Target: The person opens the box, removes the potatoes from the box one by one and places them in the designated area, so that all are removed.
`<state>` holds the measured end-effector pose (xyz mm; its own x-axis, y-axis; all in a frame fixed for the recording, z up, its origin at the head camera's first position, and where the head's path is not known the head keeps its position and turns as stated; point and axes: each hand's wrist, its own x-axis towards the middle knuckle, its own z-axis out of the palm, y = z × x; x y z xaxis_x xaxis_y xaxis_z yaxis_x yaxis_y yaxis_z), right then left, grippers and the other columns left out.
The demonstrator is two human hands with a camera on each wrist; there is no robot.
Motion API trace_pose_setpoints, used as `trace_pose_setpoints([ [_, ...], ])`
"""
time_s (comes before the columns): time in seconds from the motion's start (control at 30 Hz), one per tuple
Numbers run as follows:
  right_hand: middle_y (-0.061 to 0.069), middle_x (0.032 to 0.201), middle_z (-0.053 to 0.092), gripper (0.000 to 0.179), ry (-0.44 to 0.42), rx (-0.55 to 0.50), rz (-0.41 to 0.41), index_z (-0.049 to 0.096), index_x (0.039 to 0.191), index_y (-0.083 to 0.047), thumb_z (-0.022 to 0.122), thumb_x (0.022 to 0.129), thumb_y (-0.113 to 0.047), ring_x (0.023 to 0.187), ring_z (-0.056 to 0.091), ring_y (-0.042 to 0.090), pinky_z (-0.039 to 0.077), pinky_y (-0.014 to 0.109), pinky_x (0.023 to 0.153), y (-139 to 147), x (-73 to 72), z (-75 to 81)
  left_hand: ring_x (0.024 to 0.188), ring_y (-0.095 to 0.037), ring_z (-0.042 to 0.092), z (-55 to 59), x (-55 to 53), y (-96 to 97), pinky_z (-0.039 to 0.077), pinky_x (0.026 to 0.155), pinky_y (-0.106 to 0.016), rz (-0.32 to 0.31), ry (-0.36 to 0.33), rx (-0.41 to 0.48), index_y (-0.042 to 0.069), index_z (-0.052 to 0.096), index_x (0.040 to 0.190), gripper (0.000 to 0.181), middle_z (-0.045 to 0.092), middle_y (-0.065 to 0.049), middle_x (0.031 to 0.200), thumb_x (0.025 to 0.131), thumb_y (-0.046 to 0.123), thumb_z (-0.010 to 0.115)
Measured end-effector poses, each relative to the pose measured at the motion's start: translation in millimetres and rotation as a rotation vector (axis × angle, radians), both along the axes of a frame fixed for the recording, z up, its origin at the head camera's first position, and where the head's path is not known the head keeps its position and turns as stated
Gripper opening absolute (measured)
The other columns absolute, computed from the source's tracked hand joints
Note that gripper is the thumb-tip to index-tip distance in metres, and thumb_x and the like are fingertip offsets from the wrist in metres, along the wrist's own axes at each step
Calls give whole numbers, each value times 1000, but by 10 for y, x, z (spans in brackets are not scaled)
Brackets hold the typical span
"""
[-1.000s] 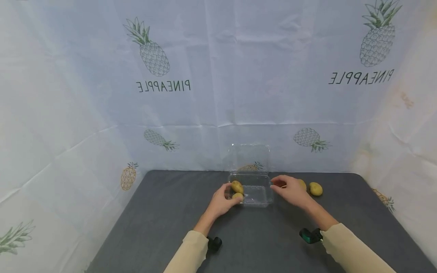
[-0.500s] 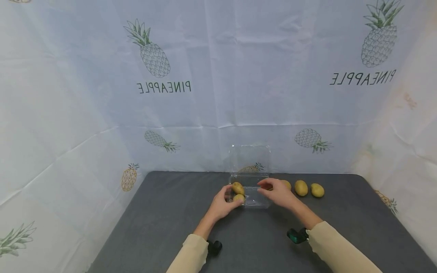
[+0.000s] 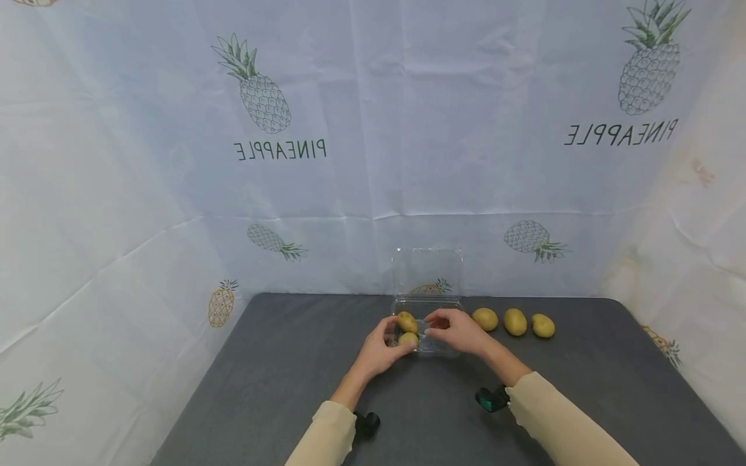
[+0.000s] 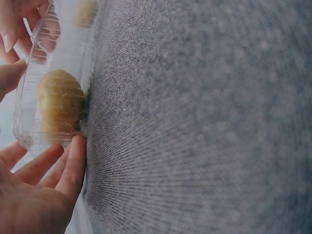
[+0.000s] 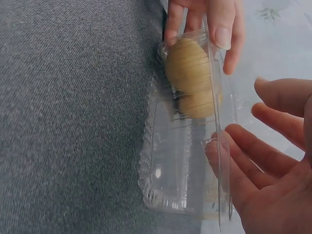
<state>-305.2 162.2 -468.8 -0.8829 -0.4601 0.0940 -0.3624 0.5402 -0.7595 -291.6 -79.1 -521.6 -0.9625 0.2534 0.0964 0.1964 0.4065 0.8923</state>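
Clear plastic box [image 3: 428,323] holds two potatoes [image 3: 406,321].

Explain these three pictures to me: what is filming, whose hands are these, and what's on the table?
No machine here: a person works bare-handed, with one camera on the head and one on each wrist. The head view looks down on a dark table. On it stands a clear box with its lid up and two potatoes inside; three more potatoes lie to its right. The left hand holds the box's left end, fingers over the rim. The right hand reaches over the box with fingers relaxed, holding nothing. The wrist views show the same box close up.
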Motion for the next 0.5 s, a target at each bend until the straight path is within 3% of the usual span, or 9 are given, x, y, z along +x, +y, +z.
trace_pose_setpoints([
  [0.23,17,117,68,37,-39,25,55,66,128,2,67,100,-22,104,66,29,56,45,83,-83,-94,-74,121,-34,60,0,-9,-19,54,92,-52,-5,-6,-6,12,44,151,74,52,-17,144,92,45,76],
  [0.5,14,118,69,38,-92,35,102,65,129,1,68,99,-22,107,67,31,56,47,85,-182,-174,-105,123,-35,59,-12,-38,-21,53,94,-53,4,-27,-12,14,46,150,71,52,-16,145,93,46,73],
])
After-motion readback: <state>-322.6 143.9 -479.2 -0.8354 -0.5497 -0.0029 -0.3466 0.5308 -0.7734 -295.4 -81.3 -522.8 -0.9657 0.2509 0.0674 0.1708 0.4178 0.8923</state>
